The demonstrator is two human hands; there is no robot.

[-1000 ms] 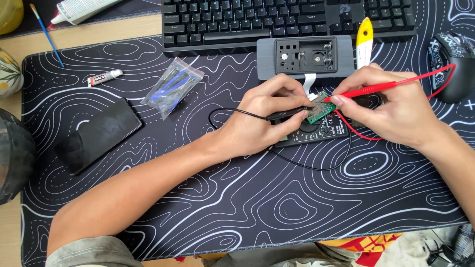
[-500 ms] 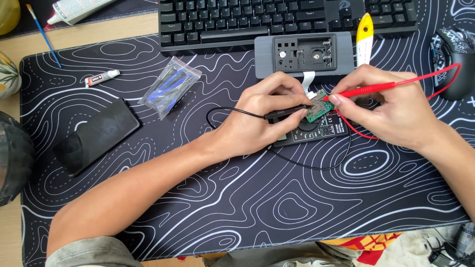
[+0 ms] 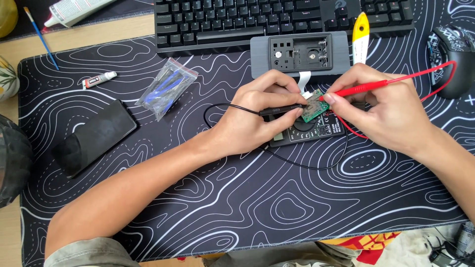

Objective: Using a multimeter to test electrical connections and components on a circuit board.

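Both probes on the green PCB (image 3: pixel 312 107) at frame centre: left hand (image 3: pixel 257 118) pinches black probe (image 3: pixel 281 111), right hand (image 3: pixel 383 111) grips red probe (image 3: pixel 357 89). Grey housing (image 3: pixel 297 52) already open above, multimeter (image 3: pixel 309 132) under the board; probing underway, reassembly not done.

Multimeter (image 3: pixel 309 132) mostly hidden under hands; keyboard (image 3: pixel 277 22) cut off.

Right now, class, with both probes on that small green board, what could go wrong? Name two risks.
1. The black probe and red probe tips sit close together on the small green circuit board; a slip could bridge contacts.
2. The board rests loosely over the multimeter, so pressure from the left hand or right hand may shift it.
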